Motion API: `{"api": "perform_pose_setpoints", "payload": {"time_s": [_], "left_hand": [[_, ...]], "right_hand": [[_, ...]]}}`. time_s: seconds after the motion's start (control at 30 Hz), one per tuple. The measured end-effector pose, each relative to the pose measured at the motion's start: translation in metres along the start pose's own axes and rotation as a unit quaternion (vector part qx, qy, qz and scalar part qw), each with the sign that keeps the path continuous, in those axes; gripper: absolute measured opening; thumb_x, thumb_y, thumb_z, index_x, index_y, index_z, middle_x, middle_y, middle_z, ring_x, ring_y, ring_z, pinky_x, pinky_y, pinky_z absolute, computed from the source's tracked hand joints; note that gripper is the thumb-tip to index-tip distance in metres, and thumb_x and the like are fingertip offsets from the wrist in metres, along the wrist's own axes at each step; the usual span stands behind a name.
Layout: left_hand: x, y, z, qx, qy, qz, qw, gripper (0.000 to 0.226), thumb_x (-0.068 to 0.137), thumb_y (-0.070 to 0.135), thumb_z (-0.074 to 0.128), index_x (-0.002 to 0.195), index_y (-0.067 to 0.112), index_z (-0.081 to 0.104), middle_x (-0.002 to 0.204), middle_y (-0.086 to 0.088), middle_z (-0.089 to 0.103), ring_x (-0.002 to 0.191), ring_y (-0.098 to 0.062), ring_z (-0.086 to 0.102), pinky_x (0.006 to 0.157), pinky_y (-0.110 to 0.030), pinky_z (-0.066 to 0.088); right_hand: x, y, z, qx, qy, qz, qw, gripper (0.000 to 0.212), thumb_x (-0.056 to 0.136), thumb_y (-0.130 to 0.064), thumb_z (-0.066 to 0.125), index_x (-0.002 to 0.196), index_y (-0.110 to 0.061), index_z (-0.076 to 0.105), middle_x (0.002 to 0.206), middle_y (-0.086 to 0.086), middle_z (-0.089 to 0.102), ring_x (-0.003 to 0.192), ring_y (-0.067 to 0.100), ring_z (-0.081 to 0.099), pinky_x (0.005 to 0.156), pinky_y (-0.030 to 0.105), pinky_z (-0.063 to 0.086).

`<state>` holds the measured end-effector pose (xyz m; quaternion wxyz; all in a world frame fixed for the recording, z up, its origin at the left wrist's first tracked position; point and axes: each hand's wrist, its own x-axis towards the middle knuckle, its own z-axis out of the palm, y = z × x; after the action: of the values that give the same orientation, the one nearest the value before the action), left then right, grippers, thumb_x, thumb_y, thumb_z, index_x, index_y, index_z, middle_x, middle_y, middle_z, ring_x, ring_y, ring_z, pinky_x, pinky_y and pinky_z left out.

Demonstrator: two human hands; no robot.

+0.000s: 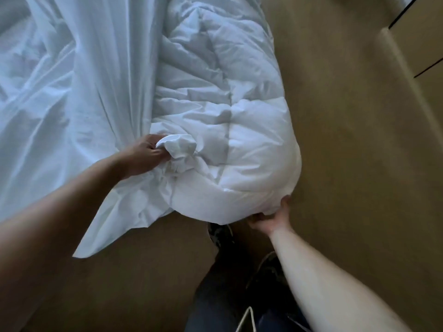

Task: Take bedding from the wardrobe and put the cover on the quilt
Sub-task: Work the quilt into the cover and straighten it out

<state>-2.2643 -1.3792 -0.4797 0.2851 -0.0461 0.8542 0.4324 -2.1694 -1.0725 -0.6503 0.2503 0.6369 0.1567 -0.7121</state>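
1. My left grip is clenched round a bunched wad of white fabric. I judge it to be a corner of the duvet cover. I cannot tell whether a quilt corner is caught inside the wad.
2. My right grip grasps the rounded near end of the quilt from underneath, with the thumb up its side and the fingers hidden beneath the bulge.
3. The quilt runs away from both grips as a thick, crumpled roll. The thin cover spreads beyond and outward of my left grip, touching the quilt along one edge. The quilt does not look to be inside the cover yet.
4. The wad in my left grip is loose folds, so a hard tug could separate the layers and let the corner slip free.
5. My right grip holds only the underside of a puffy end. The filling may compress and slide out, dropping that end onto the floor.
6. A flap of cover hangs below my left grip, near my shoes. Stepping on it would jerk the fabric from my hold.
7. Fed in this crumpled, the quilt may bunch inside the cover.
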Motion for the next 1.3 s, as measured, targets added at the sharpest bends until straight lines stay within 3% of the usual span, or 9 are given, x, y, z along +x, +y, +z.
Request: {"api": "perform_pose_setpoints", "payload": {"time_s": [0.13, 0.23, 0.33, 0.47, 0.6, 0.9, 1.03, 1.2, 1.3], "left_hand": [[-0.001, -0.001, 0.006, -0.003, 0.021, -0.015, 1.0, 0.013, 0.081, 0.043, 0.06, 0.08, 0.036, 0.071, 0.068, 0.021, 0.063, 0.062, 0.007, 0.053, 0.059, -0.012, 0.044], [0.0, -0.006, 0.009, -0.027, 0.029, -0.016, 0.999, 0.011, 0.078, 0.042, 0.062, 0.076, 0.041, 0.073, 0.068, 0.02, 0.065, 0.062, 0.008, 0.056, 0.059, -0.01, 0.045], [0.003, -0.013, 0.01, -0.052, 0.026, -0.041, 0.997, 0.016, 0.078, 0.033, 0.063, 0.087, 0.033, 0.076, 0.082, 0.008, 0.073, 0.077, -0.006, 0.067, 0.071, -0.023, 0.055], [0.005, -0.024, 0.009, -0.119, 0.047, -0.071, 0.989, 0.028, 0.086, 0.003, 0.057, 0.087, 0.024, 0.075, 0.081, -0.001, 0.072, 0.075, -0.018, 0.067, 0.064, -0.026, 0.055], [0.008, -0.02, 0.005, -0.173, 0.077, -0.153, 0.97, 0.014, 0.069, 0.01, 0.06, 0.081, 0.015, 0.067, 0.064, -0.003, 0.061, 0.056, -0.02, 0.055, 0.048, -0.02, 0.042], [0.005, -0.017, -0.039, -0.311, -0.036, -0.255, 0.915, 0.041, 0.062, 0.013, 0.062, 0.101, 0.004, 0.069, 0.097, -0.02, 0.067, 0.074, -0.031, 0.066, 0.076, -0.039, 0.056], [0.009, -0.028, -0.057, -0.354, -0.111, -0.238, 0.898, 0.028, 0.072, 0.016, 0.064, 0.095, 0.005, 0.075, 0.091, -0.015, 0.074, 0.073, -0.027, 0.072, 0.07, -0.035, 0.062], [0.011, -0.03, -0.08, -0.358, -0.168, -0.221, 0.892, 0.019, 0.075, 0.017, 0.067, 0.088, 0.009, 0.079, 0.087, -0.012, 0.075, 0.072, -0.023, 0.073, 0.069, -0.035, 0.062], [0.014, -0.029, -0.099, -0.337, -0.199, -0.187, 0.901, 0.022, 0.079, 0.011, 0.069, 0.098, 0.004, 0.077, 0.096, -0.018, 0.075, 0.082, -0.027, 0.074, 0.072, -0.037, 0.061]], "right_hand": [[0.004, -0.007, 0.017, -0.052, -0.012, -0.042, 0.998, 0.065, 0.07, -0.058, 0.083, 0.114, -0.015, 0.063, 0.097, 0.005, 0.067, 0.089, 0.026, 0.063, 0.075, 0.039, 0.056], [0.011, 0.002, 0.027, -0.081, -0.024, -0.018, 0.996, 0.076, 0.069, -0.083, 0.063, 0.119, -0.026, 0.058, 0.115, 0.007, 0.057, 0.115, 0.032, 0.052, 0.108, 0.055, 0.034], [0.024, 0.026, 0.032, -0.074, -0.045, 0.03, 0.996, 0.1, 0.064, -0.101, 0.029, 0.128, -0.029, 0.054, 0.131, 0.007, 0.054, 0.133, 0.043, 0.041, 0.105, 0.073, 0.023], [0.037, 0.053, 0.033, 0.027, -0.214, 0.073, 0.974, 0.086, 0.073, -0.087, 0.055, 0.133, -0.026, 0.061, 0.135, 0.018, 0.062, 0.126, 0.052, 0.053, 0.099, 0.073, 0.04], [0.035, 0.047, 0.017, 0.105, -0.212, -0.001, 0.972, 0.055, 0.095, -0.052, 0.057, 0.143, -0.025, 0.056, 0.135, 0.01, 0.065, 0.127, 0.039, 0.058, 0.095, 0.055, 0.05], [-0.06, -0.003, -0.011, 0.102, -0.102, -0.267, 0.953, 0.057, 0.085, -0.038, 0.053, 0.142, -0.031, 0.057, 0.118, 0.001, 0.075, 0.113, 0.025, 0.069, 0.081, 0.038, 0.058], [-0.117, -0.036, 0.028, 0.081, -0.058, -0.383, 0.919, 0.037, 0.092, -0.027, 0.052, 0.125, -0.023, 0.069, 0.115, -0.001, 0.075, 0.105, 0.021, 0.073, 0.105, 0.044, 0.048], [-0.18, -0.07, 0.124, -0.052, -0.066, -0.588, 0.804, 0.081, 0.063, -0.023, 0.084, 0.136, -0.002, 0.055, 0.132, 0.011, 0.066, 0.117, 0.025, 0.067, 0.099, 0.044, 0.055], [-0.203, -0.054, 0.201, -0.334, -0.099, -0.71, 0.612, 0.084, 0.068, -0.017, 0.079, 0.145, -0.01, 0.048, 0.138, 0.007, 0.061, 0.123, 0.021, 0.062, 0.104, 0.038, 0.05]]}}
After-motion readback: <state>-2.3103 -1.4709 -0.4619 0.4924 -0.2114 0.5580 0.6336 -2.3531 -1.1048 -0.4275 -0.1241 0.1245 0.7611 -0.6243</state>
